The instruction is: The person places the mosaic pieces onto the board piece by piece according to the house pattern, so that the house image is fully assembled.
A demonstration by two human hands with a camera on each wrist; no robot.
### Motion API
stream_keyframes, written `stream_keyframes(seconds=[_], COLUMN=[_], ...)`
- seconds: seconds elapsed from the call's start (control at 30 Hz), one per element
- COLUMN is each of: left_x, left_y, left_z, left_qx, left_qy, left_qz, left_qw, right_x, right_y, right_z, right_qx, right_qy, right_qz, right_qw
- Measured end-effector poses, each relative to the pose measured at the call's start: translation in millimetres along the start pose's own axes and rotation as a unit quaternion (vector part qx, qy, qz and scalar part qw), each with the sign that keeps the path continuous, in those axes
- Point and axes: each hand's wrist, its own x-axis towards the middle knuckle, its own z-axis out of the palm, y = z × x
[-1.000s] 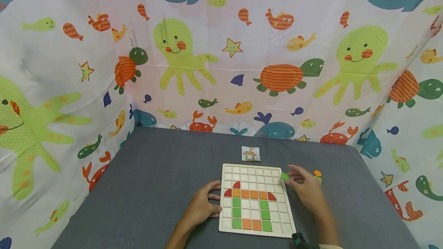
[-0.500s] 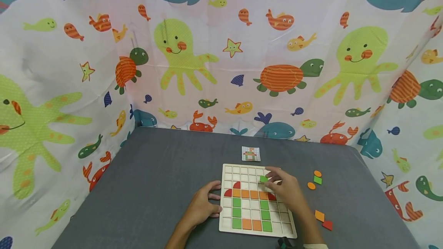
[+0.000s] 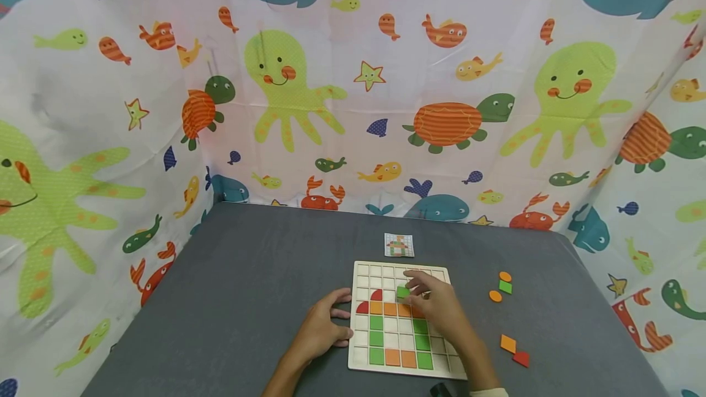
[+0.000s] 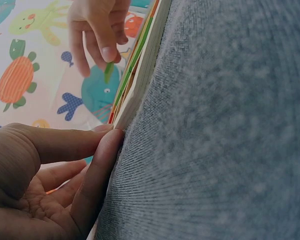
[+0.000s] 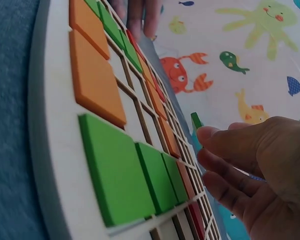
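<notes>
A wooden grid board (image 3: 441,361) lies on the grey table with green, orange and red tiles set in its cells. Above it, my right hand (image 3: 441,308) pinches a green square tile (image 3: 403,292) between thumb and fingertips. The right wrist view shows this tile (image 5: 195,120) edge-on, raised over the board. At the board's left side, my left hand (image 3: 322,325) rests its thumb and fingertips against the edge, spread apart. In the left wrist view, the left hand (image 4: 55,175) touches the board's rim (image 4: 135,95). The right hand hides part of the orange row and the cells beneath it.
Behind the board lies a small printed card (image 3: 399,245) with a coloured grid pattern. To the right are two orange round tiles (image 3: 496,296), a green square (image 3: 505,287), an orange square (image 3: 508,344) and a red piece (image 3: 521,359). A sea-animal curtain (image 3: 353,115) surrounds the table.
My right hand has carried the green square tile leftward from the board's right edge to above its upper middle, uncovering loose pieces at right. My left hand stays at the board's edge.
</notes>
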Motion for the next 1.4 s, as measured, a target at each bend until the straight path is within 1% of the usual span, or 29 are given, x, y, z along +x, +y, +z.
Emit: stream_keyframes(seconds=[0.13,0.3,0.4,0.67,0.93,1.4], left_x=[-1.0,-1.2,-0.7,-0.3,0.4,0.3], left_y=[-0.4,-1.6,-2.0,-2.1,-2.0,-1.8], left_z=[-1.0,-1.9,-1.6,-0.6,0.4,0.1], left_qx=[-0.009,-0.011,-0.007,0.002,0.002,0.003], left_qy=[0.002,0.001,0.000,0.000,-0.001,0.002], left_qz=[0.004,0.005,0.002,-0.002,-0.003,-0.001], left_qw=[0.9999,0.9999,1.0000,1.0000,1.0000,1.0000], right_x=[0.2,0.4,0.7,1.0,1.6,2.7], right_y=[-3.0,-2.4,-2.4,-4.1,-5.3,-9.1], right_z=[5.2,11.7,14.5,19.2,22.5,25.6], right_qx=[0.008,-0.005,-0.010,-0.005,-0.023,-0.030], right_qy=[-0.001,0.003,0.004,-0.007,-0.006,-0.009], right_qz=[-0.011,-0.031,-0.034,-0.017,-0.019,-0.017], right_qw=[0.9999,0.9995,0.9994,0.9998,0.9995,0.9994])
